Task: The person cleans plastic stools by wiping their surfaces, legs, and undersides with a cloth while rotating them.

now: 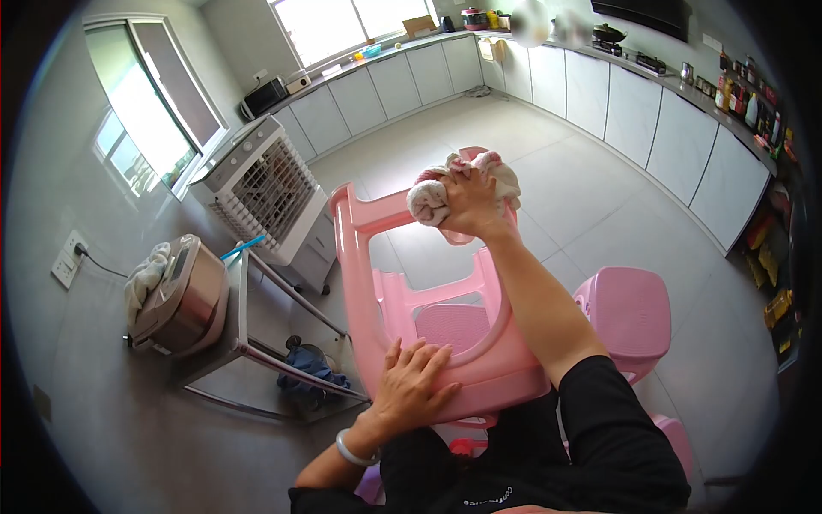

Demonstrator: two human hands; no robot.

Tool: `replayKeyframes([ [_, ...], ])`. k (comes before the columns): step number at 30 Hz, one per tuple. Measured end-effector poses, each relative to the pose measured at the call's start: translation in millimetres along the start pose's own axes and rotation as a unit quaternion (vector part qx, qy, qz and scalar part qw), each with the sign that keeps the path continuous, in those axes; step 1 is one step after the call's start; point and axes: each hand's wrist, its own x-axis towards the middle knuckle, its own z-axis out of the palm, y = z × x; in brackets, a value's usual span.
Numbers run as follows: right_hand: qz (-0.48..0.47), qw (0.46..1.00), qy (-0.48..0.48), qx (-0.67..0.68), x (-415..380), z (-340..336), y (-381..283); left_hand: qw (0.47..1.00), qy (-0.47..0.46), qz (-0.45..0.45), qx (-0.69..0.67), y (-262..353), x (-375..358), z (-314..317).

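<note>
A pink plastic stool (360, 257) lies tipped on its side in front of me, its legs pointing away. My left hand (413, 381) rests on its near side with the fingers spread, holding nothing. My right hand (471, 201) grips a white and reddish cloth (428, 199) against the far end of a stool leg. Part of that leg is hidden under the cloth. Through the stool's opening a textured pink surface (454, 325) shows.
Another pink stool (629, 313) stands at the right. On the left are a metal rack (291, 370) bearing a rice cooker (184, 295), and an air cooler (265, 188). Light cabinets (629, 103) line the far and right walls.
</note>
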Motion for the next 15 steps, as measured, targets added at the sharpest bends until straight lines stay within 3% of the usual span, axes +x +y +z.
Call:
replayKeyframes([
  [3,-0.020,0.998,0.065,-0.007,0.1,8.1,-6.3,0.999,0.013,-0.036,0.003,3.4,-9.6,7.7],
  [7,0.032,0.999,-0.013,-0.016,13.6,23.2,-1.7,0.999,0.014,-0.030,-0.031,0.6,-8.3,4.6],
  [11,0.033,0.999,-0.030,-0.028,25.7,21.4,-39.3,0.998,0.026,-0.029,-0.043,-7.1,-11.3,3.6],
  [15,-0.159,0.986,-0.008,-0.054,40.4,37.9,-108.6,0.998,0.038,-0.023,-0.052,-5.8,-9.7,11.0],
])
